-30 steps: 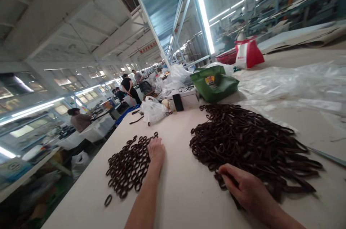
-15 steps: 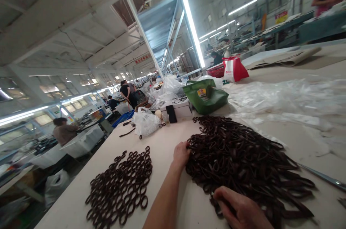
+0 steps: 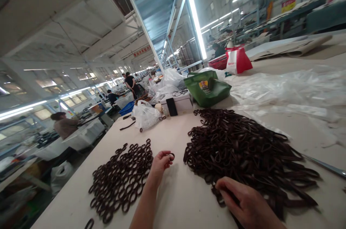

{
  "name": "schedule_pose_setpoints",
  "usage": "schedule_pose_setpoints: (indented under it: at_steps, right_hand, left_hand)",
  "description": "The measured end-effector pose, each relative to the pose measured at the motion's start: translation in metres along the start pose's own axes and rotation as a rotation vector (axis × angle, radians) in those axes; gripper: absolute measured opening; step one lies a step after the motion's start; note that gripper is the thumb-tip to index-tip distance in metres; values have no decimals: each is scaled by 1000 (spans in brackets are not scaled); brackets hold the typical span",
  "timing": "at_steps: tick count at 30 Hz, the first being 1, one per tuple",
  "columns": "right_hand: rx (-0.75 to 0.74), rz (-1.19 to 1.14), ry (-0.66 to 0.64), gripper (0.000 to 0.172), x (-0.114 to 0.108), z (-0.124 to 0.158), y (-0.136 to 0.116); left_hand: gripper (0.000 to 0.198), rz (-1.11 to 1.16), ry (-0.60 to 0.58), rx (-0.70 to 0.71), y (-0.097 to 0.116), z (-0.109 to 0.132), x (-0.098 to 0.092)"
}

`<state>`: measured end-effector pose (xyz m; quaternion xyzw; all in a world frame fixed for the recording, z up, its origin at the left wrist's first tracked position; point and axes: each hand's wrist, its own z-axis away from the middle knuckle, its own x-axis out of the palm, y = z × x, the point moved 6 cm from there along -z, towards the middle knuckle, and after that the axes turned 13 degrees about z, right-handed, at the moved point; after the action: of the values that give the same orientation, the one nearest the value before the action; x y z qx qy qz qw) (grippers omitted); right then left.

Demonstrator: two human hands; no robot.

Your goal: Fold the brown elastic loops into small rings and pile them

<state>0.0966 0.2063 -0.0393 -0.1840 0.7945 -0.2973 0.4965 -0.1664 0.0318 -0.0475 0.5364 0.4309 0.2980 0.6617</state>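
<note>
A long pale table (image 3: 175,200) in a factory hall is seen. Two brown piles are counted on it. At the left, a flat spread of rings (image 3: 121,178) is laid. Between the piles, one ring (image 3: 172,156) is pinched in the nearly closed left hand (image 3: 159,162). At the right, the heap of loops (image 3: 243,149) is touched by the curled right hand (image 3: 245,203); whether anything is gripped cannot be told.

I saw a green bag (image 3: 207,92) beside a white box (image 3: 180,103), a white plastic bag (image 3: 146,115) and clear plastic sheeting (image 3: 283,92).
</note>
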Motion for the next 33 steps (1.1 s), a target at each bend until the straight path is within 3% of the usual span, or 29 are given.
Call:
schedule_pose_setpoints:
  at_steps: [4, 6, 8, 12, 15, 18, 23, 26, 29, 31, 33]
  right_hand:
    - [-4, 4, 1, 22, 0, 1, -2]
    - [-4, 2, -3, 22, 1, 1, -3]
    - [-5, 0, -4, 20, 1, 2, -4]
    - [-16, 3, 0, 18, -1, 3, -7]
    - [-13, 3, 15, 17, -3, 2, -8]
    - [-11, -5, 29, 17, -5, 2, -9]
    - [-17, -1, 39, 17, -7, 2, -14]
    - [-27, 3, 48, 18, -10, 2, -17]
    - [-13, -4, 82, 20, -12, 2, -17]
    - [-13, -13, 122, 23, -13, 2, -16]
    - [-31, -25, 155, 42, -12, 3, -15]
  left_hand:
    - [25, -230, 196, 90, 9, 10, -38]
    - [24, -338, 247, 160, 20, 15, -40]
    - [23, -409, 192, 203, 28, 17, -23]
    - [16, -482, -27, 215, 28, 13, 40]
    - [10, -515, -81, 205, 24, 12, 71]
    - [7, -532, -81, 199, 22, 18, 79]
    - [13, -559, -17, 195, 22, 37, 74]
    - [17, -430, -17, 193, 22, 47, 68]
    - [27, -94, -20, 192, 23, 56, 64]
    - [37, 179, -96, 129, 20, 65, 74]
    - [44, 403, -226, 45, 19, 77, 95]
